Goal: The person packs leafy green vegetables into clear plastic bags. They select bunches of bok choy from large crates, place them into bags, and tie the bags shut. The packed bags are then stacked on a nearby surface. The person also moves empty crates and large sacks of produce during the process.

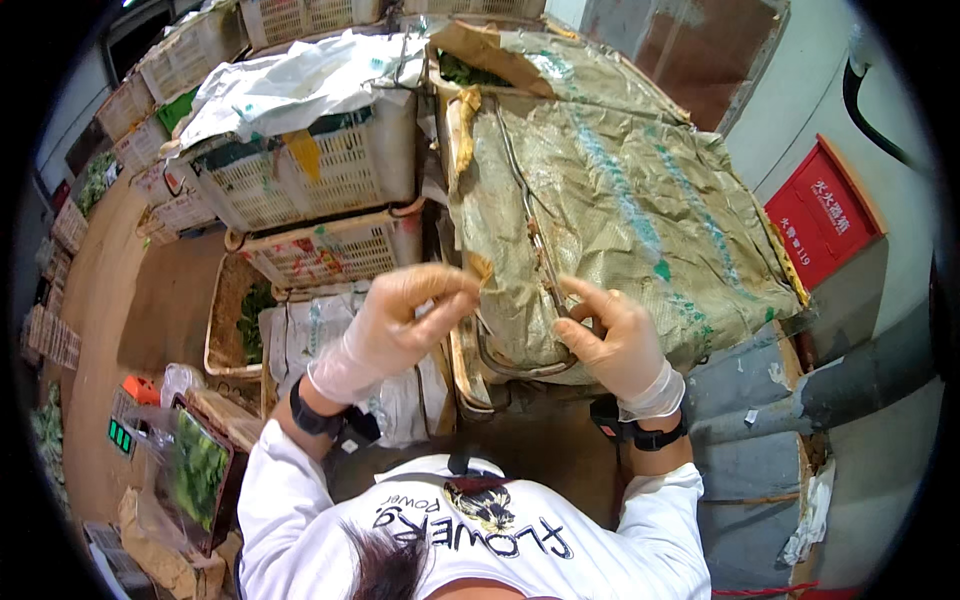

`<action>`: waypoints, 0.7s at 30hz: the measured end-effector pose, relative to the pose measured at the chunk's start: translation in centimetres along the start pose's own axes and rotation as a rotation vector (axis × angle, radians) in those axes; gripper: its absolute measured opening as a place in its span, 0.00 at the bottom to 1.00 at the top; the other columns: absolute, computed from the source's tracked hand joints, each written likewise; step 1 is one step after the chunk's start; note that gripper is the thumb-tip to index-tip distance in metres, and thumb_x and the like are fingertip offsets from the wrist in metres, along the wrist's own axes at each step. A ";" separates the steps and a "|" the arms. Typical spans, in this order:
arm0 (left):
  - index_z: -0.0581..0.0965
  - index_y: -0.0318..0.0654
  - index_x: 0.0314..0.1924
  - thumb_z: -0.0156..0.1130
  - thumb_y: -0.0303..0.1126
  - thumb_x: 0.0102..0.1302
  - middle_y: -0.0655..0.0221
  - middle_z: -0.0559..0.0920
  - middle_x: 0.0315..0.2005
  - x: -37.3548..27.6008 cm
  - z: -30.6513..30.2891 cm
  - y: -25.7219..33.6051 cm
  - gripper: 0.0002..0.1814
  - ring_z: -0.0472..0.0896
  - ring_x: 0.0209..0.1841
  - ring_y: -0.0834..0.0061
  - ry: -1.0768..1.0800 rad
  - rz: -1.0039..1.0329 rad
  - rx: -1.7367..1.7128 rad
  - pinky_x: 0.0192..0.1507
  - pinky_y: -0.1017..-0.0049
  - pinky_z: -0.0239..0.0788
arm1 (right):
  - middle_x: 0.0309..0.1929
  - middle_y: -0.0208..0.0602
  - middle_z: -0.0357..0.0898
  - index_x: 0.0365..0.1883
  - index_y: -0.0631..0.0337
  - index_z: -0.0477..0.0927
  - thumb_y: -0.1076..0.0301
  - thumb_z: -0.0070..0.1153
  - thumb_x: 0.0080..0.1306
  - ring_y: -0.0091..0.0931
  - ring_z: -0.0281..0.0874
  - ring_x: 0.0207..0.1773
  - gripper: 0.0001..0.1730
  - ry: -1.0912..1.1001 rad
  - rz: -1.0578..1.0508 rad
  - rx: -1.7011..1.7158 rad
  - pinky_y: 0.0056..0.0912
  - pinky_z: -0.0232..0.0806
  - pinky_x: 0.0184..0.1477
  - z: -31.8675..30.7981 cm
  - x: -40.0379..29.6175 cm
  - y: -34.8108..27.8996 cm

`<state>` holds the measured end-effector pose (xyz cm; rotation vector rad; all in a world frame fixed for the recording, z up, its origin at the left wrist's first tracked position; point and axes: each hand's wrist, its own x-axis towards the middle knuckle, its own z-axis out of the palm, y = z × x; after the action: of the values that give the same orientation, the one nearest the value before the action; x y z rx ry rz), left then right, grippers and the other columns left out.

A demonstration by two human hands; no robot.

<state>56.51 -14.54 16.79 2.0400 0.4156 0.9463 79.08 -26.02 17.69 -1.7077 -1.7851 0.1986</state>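
Observation:
Both my hands wear thin translucent gloves and are above a crate covered with a woven plastic sack (600,217). My left hand (412,322) is at the crate's left edge, fingers bent together beside a torn yellow strip (481,267). Blur hides whether it grips anything. A long, rusty metal rod (529,202) runs down the sack and curves into a loop near the crate's front corner. My right hand (615,337) has thumb and forefinger around this rod close to its lower end; the other fingers are partly hidden.
White slatted crates (300,172) are stacked on the left, the upper one under white sheeting (300,75). Below is an open crate (232,315) with leafy greens. A green-lit display (120,436) stands lower left. A red box (825,210) is by the right wall.

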 end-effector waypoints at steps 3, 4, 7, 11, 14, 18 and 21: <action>0.78 0.33 0.37 0.59 0.27 0.61 0.67 0.79 0.29 2.2 0.4 0.3 0.07 0.77 0.31 0.76 0.077 0.160 0.104 0.36 0.77 0.69 | 0.32 0.34 0.80 0.59 0.62 0.68 0.59 0.57 0.62 0.21 0.73 0.30 0.29 -0.071 0.206 0.680 0.26 0.66 0.34 -0.7 -0.4 1.8; 0.78 0.34 0.38 0.59 0.26 0.60 0.65 0.79 0.30 2.5 0.4 0.2 0.07 0.77 0.31 0.75 0.116 0.180 0.105 0.35 0.77 0.69 | 0.35 0.31 0.80 0.63 0.65 0.63 0.60 0.54 0.65 0.15 0.69 0.33 0.31 -0.193 0.240 0.756 0.20 0.64 0.36 -1.8 -0.1 2.0; 0.78 0.34 0.41 0.59 0.34 0.62 0.62 0.78 0.37 2.9 -0.7 0.6 0.12 0.75 0.40 0.75 0.146 0.158 0.097 0.42 0.75 0.68 | 0.37 0.33 0.80 0.62 0.65 0.63 0.61 0.53 0.65 0.14 0.69 0.35 0.30 -0.289 0.324 0.843 0.18 0.64 0.37 -2.8 1.0 2.1; 0.78 0.35 0.43 0.59 0.39 0.62 0.60 0.79 0.41 4.0 -0.3 -2.0 0.16 0.74 0.48 0.66 -0.188 0.310 0.207 0.51 0.66 0.63 | 0.31 0.38 0.82 0.61 0.63 0.66 0.60 0.57 0.61 0.18 0.73 0.29 0.31 -0.249 0.316 0.398 0.24 0.67 0.33 -1.1 2.4 2.4; 0.79 0.38 0.42 0.53 0.44 0.64 0.60 0.78 0.39 3.2 1.0 -5.6 0.18 0.73 0.48 0.63 -0.145 0.480 0.288 0.51 0.63 0.59 | 0.22 0.37 0.78 0.61 0.62 0.65 0.63 0.56 0.60 0.19 0.70 0.23 0.31 -0.263 0.192 0.068 0.28 0.66 0.29 0.3 3.6 0.3; 0.76 0.38 0.41 0.53 0.40 0.62 0.63 0.77 0.38 2.0 2.0 -6.6 0.14 0.72 0.48 0.63 -0.008 0.580 0.249 0.51 0.64 0.58 | 0.24 0.28 0.74 0.63 0.60 0.62 0.71 0.55 0.58 0.16 0.69 0.28 0.33 -0.358 0.324 0.187 0.23 0.63 0.31 0.4 4.3 -1.3; 0.75 0.38 0.41 0.56 0.38 0.60 0.63 0.77 0.38 2.1 3.0 -6.7 0.13 0.71 0.49 0.61 0.090 0.632 0.121 0.51 0.64 0.59 | 0.28 0.25 0.71 0.61 0.61 0.64 0.77 0.54 0.56 0.15 0.68 0.32 0.32 -0.208 0.502 0.415 0.18 0.61 0.33 0.1 3.2 -1.4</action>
<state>60.39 -10.90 11.28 2.2911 -0.1507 1.4143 78.01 -23.21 19.49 -1.8313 -1.2926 0.9230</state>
